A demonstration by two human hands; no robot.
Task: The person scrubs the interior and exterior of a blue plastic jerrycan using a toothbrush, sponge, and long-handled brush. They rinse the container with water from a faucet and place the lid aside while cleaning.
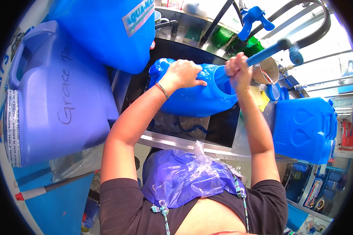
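A blue plastic water jug (196, 102) lies on its side over the sink, its wide round mouth facing right. My left hand (184, 73) rests on the jug's upper side, fingers curled and thumb stretched toward the mouth, holding it. My right hand (239, 71) is closed around a thick blue rod-like handle (263, 54). One end of the handle goes into the jug's mouth, and what is on that end is hidden inside. The other end sticks up to the right, blurred and dark at the tip.
A purple jug (66, 94) and a larger blue container (106, 35) stand at the left. Another blue jug (304, 129) stands at the right. A blue-handled tap (255, 21) is above the dark sink basin (219, 127). A beige bucket (267, 70) and yellow cloth (260, 97) sit behind my right arm.
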